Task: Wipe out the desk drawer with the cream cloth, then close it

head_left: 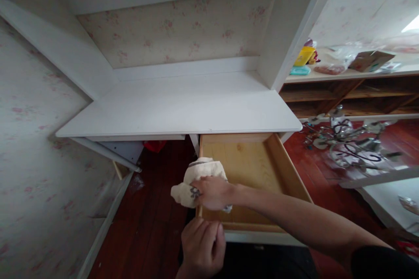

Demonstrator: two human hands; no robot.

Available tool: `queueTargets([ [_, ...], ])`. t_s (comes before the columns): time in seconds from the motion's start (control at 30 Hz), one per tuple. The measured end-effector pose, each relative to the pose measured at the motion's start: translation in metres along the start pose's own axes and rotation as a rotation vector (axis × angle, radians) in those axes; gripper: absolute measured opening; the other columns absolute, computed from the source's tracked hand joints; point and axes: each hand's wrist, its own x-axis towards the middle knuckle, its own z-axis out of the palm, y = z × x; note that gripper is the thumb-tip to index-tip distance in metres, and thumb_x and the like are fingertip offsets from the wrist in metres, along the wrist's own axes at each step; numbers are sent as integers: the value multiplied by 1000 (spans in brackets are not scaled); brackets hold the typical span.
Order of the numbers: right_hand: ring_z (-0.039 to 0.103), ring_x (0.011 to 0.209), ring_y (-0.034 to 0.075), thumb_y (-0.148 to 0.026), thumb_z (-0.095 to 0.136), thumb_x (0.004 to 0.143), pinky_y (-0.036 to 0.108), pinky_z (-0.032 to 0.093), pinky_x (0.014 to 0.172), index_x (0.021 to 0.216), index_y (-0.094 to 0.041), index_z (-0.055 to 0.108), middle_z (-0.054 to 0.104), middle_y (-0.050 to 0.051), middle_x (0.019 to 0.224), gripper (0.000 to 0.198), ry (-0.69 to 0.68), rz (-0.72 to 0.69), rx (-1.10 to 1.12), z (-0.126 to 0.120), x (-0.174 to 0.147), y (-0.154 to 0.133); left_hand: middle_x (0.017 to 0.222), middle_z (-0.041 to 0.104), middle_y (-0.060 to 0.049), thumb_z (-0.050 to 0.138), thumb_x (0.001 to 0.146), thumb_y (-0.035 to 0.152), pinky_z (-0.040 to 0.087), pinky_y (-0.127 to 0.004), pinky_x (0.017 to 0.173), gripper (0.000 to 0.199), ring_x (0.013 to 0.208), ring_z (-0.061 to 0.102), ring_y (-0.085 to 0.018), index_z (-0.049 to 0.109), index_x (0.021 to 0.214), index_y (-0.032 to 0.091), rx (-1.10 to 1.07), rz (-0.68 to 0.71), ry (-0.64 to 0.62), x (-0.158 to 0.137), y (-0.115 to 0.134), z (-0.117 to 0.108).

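Observation:
A wooden drawer [248, 161] with a white front is pulled out from under the white desk [183, 104]. My right hand [212, 192] reaches across it from the right and presses a cream cloth [204, 170] with dark markings over the drawer's left side wall. Part of the cloth hangs outside, on the left of that wall. At the near left corner of the drawer is my left hand [203, 244], its fingers curled closed over the front edge. That hand hides the corner itself.
Floral-papered wall [39, 148] stands close on the left. To the right, a chandelier [353, 144] with curved arms lies on the red wooden floor [140, 226]. Behind it, a low shelf unit [327, 91] carries a yellow container [304, 56], plastic bags and a cardboard box [371, 60].

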Motion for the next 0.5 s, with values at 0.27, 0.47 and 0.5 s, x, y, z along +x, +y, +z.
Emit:
queueTargets([
  [0.27,66,94,27,-40,53,78,33,49,75,102,-19,71,72,10,102,37,-288,-36,245,-8,-30,-10,68,67,-3,55,83,-1,49,-29,65,16,60,60,-12,62,89,12,95,-13,137,-6,-16,-37],
  [0.47,66,85,25,-45,55,76,32,49,70,103,-17,73,73,10,97,42,-297,75,270,-13,-60,15,69,66,-3,55,83,-2,45,-27,56,19,57,57,-11,62,91,13,-62,-78,25,-1,-15,-24],
  [0.5,66,84,24,-44,56,76,31,49,69,102,-17,73,73,9,96,41,-286,99,287,-15,-68,21,69,66,-2,54,84,-2,45,-27,56,19,57,56,-11,61,91,14,-77,-85,5,2,-14,-21],
])
